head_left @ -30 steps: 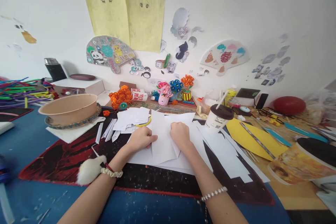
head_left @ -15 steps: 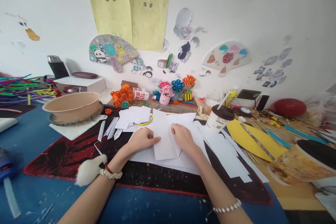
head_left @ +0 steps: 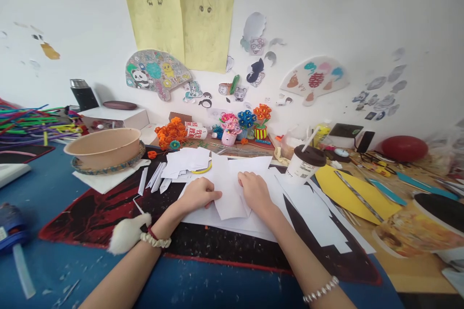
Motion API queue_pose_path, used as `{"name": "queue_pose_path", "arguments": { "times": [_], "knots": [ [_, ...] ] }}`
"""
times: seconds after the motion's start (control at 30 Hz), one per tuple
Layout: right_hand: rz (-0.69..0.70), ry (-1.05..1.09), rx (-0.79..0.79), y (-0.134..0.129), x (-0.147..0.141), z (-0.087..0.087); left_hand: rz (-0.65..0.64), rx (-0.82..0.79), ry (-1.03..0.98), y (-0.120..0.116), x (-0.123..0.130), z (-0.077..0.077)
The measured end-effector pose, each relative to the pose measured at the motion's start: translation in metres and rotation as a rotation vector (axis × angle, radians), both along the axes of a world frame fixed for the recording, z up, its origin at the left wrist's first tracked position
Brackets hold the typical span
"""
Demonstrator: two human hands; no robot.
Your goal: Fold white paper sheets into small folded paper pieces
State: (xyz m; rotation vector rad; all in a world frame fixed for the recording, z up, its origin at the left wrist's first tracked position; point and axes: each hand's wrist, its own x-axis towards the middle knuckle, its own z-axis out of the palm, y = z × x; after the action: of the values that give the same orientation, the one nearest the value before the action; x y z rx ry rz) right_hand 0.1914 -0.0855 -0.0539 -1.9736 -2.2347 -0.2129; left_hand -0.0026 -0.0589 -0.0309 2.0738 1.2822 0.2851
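A folded white sheet of paper (head_left: 228,193) stands partly raised over larger white sheets on a black and red mat (head_left: 232,248). My left hand (head_left: 199,193) grips its left edge between thumb and curled fingers. On the other side, my right hand (head_left: 253,190) pinches the right part of the sheet, fingers closed. Behind my left hand lie a pile of white paper pieces (head_left: 186,161) and several narrow folded strips (head_left: 156,177). A white fluffy pendant (head_left: 126,234) hangs beside my left wrist.
A lidded paper cup (head_left: 304,166) stands at the right, near cut white sheets (head_left: 315,212) and yellow card (head_left: 355,193). A patterned bucket (head_left: 416,227) is at far right. On the left are a beige basin (head_left: 103,147) and a blue glue gun (head_left: 12,231). Flower crafts (head_left: 232,128) line the back.
The view has shifted slightly. The fingers of my right hand have spread a little over the paper, and the sheet's lower edge has bent. Both hands keep their hold.
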Motion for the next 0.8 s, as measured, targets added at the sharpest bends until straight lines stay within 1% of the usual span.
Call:
{"name": "queue_pose_path", "arguments": {
  "times": [0.1, 0.2, 0.33, 0.4, 0.47, 0.7, 0.8],
  "knots": [
    [-0.007, -0.008, 0.0, 0.0, -0.002, 0.002, 0.0, -0.006, -0.017, -0.001, -0.001, -0.001],
    [-0.015, -0.01, 0.0, -0.002, -0.004, 0.001, -0.01, 0.035, -0.021, -0.002, -0.001, -0.002],
    [-0.01, 0.033, 0.032, -0.013, -0.002, -0.005, -0.036, 0.103, 0.005, -0.004, -0.002, -0.002],
    [0.003, 0.089, 0.07, -0.019, 0.0, -0.009, -0.058, 0.105, 0.009, -0.004, -0.003, -0.002],
    [0.019, 0.101, 0.087, -0.024, 0.002, -0.01, -0.074, 0.089, 0.001, -0.003, -0.004, -0.002],
    [-0.014, -0.076, 0.076, -0.025, -0.004, -0.006, -0.077, 0.012, -0.058, -0.003, -0.005, -0.003],
    [-0.031, -0.117, 0.06, -0.025, -0.006, -0.006, -0.09, -0.019, -0.069, -0.003, -0.005, -0.001]
  ]
}}
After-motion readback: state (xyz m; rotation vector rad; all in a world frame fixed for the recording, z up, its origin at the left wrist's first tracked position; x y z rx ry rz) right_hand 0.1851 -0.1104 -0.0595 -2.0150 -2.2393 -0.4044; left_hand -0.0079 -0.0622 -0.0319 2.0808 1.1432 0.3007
